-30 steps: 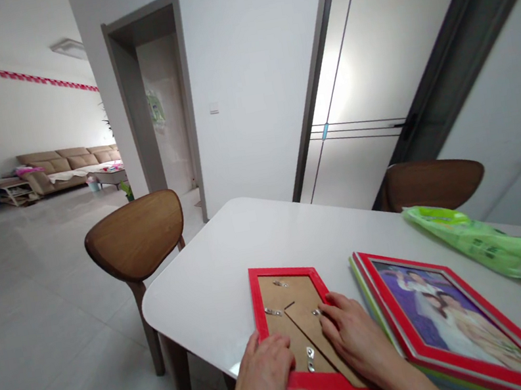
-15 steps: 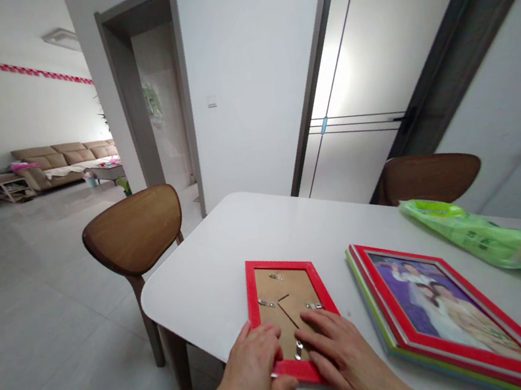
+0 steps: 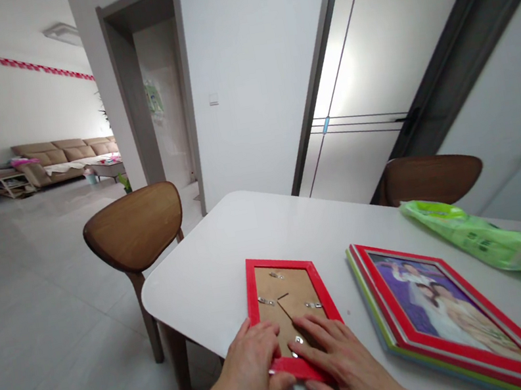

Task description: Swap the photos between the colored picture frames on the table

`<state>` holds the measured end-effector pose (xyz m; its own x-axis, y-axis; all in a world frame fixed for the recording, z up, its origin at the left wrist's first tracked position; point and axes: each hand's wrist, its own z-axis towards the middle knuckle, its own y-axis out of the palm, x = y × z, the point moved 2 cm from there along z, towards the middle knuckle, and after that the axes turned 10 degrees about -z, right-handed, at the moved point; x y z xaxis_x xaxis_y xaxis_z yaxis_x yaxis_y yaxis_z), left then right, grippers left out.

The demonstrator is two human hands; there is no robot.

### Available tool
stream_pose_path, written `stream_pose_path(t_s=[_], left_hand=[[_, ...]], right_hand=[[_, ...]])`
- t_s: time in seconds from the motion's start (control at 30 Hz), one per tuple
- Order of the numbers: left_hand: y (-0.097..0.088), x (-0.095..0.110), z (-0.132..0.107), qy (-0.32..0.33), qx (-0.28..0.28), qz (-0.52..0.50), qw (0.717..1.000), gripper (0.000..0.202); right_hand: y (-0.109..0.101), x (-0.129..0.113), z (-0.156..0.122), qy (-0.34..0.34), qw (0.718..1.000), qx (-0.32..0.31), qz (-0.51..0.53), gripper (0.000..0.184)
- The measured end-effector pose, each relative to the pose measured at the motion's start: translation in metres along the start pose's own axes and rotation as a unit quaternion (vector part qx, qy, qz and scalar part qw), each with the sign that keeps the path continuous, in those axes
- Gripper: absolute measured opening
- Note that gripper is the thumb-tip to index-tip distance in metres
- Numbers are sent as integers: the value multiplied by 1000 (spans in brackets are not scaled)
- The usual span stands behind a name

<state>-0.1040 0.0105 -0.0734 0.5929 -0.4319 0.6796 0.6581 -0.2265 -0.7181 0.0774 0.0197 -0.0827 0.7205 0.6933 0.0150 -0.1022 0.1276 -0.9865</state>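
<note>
A red picture frame (image 3: 255,289) lies face down at the near edge of the table, its brown backing board (image 3: 282,324) upward. Small metal clips hold the backing, one on each side. My left hand (image 3: 253,362) grips the lower left corner of the frame, thumb at the near edge and fingers curled over the rim. Resting on the board, my right hand (image 3: 345,357) has its fingers stretched out, the index fingertip at the near metal clip (image 3: 297,346). That fingertip partly hides the clip.
To the right lies a stack of frames, topped by a red-framed photo (image 3: 442,298). Behind it is a green plastic bag (image 3: 493,242). The white table (image 3: 203,271) has a rounded left corner, with a wooden chair (image 3: 139,228) beside it. Another chair (image 3: 432,178) stands at the far side.
My right hand has shifted slightly, its index finger moving down and left onto the near clip. The clip appears turned a little. My left hand keeps its hold on the frame.
</note>
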Motion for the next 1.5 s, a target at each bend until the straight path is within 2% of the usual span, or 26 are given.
stream_pose_path(t_s=[0.23,0.37,0.6,0.7,0.8,1.0,1.13,1.33,1.5], left_hand=[[-2,-2,0,1,-9,-1,1000,24],[-4,-3,-2,2,-7,-6,1000,32],[-3,-5,-1,22,15,-15,1000,29],[-2,-6,-1,29,22,-17,999,28],[-3,-5,0,23,18,-7,1000,27],[-6,-4,-1,15,7,8,1000,27],[-5,-6,-2,13,-3,5,1000,24],[-4,-6,-2,8,10,1,1000,25],[-5,-5,-3,-2,1,-6,1000,20]], right_hand=[[5,2,-1,-28,999,13,-18,44],[5,0,-1,-34,999,15,-28,40],[-6,-2,-1,-14,999,9,34,37],[-10,-1,11,29,997,11,65,44],[-11,-2,35,85,994,10,72,42],[-5,-8,77,97,995,-18,23,37],[-2,-6,83,82,996,-18,15,35],[0,-7,86,99,995,-14,-6,33],[1,-7,87,80,997,0,-2,24]])
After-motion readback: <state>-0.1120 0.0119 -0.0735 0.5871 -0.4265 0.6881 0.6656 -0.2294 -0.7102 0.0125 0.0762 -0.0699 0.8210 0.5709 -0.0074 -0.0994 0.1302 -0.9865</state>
